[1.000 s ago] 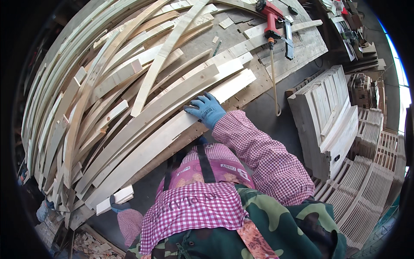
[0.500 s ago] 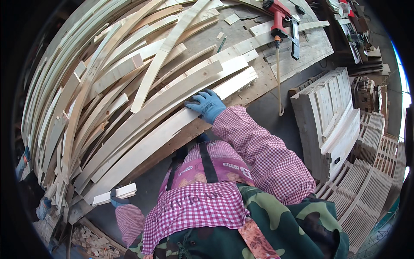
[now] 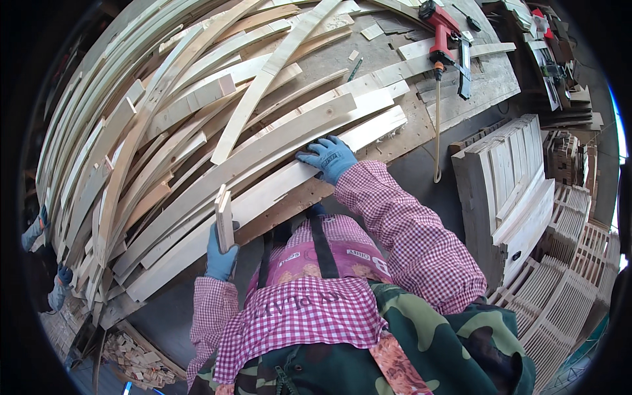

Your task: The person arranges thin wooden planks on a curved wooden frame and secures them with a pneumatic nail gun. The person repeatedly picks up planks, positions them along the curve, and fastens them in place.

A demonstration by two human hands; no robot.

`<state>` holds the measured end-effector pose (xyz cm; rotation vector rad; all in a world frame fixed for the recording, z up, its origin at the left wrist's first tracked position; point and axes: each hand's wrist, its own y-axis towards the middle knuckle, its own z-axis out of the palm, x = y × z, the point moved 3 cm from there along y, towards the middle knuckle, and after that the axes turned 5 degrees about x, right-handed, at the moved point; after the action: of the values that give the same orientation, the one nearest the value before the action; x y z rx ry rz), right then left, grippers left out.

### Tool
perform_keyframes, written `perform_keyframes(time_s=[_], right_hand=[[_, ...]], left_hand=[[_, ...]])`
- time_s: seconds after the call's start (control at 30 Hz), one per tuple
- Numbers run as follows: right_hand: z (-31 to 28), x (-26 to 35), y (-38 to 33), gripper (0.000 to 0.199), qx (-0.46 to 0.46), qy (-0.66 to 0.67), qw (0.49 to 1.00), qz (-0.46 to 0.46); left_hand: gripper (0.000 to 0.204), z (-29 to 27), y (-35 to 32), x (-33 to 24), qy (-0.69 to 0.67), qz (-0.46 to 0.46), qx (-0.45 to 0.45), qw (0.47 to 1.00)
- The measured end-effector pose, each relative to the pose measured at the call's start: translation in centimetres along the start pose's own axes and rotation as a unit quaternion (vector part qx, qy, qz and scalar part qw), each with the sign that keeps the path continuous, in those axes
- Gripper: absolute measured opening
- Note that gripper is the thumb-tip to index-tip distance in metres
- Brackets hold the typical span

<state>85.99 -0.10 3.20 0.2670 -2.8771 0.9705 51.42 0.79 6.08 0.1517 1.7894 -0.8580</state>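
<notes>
Short wood pieces (image 3: pixel 224 216) held on end by the left hand (image 3: pixel 222 253) beside a long pale board (image 3: pixel 273 193)

The left hand grips the short pieces between thumb and fingers, their tops rising above the grip. Up and right of it, the right hand (image 3: pixel 329 158) lies on the long board, fingers over its far edge; whether it clenches the wood cannot be told. Print marks the back of the right glove. Right of the left grip, a purple apron (image 3: pixel 349 247) carries white label patches with lettering; below, a checked cloth (image 3: pixel 303 313) bears dark letters. Beyond the right hand lies a red tool (image 3: pixel 442 29).

Half a second ago the short pieces lay flatter and lower, near the board's left end; the right hand has stayed on the board.
</notes>
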Motion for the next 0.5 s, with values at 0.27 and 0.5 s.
perform_keyframes(time_s=[0.27,0.5], right_hand=[[0.7,-0.1,1.0,0.065,0.022,0.017,0.999,0.018],[-0.2,0.2,1.4,0.063,0.06,0.025,0.998,0.026]], left_hand=[[0.069,0.2,3.6,2.1,0.053,-0.022,0.029,0.998],[0.074,0.4,4.2,4.7,0.141,-0.027,-0.009,0.99]])
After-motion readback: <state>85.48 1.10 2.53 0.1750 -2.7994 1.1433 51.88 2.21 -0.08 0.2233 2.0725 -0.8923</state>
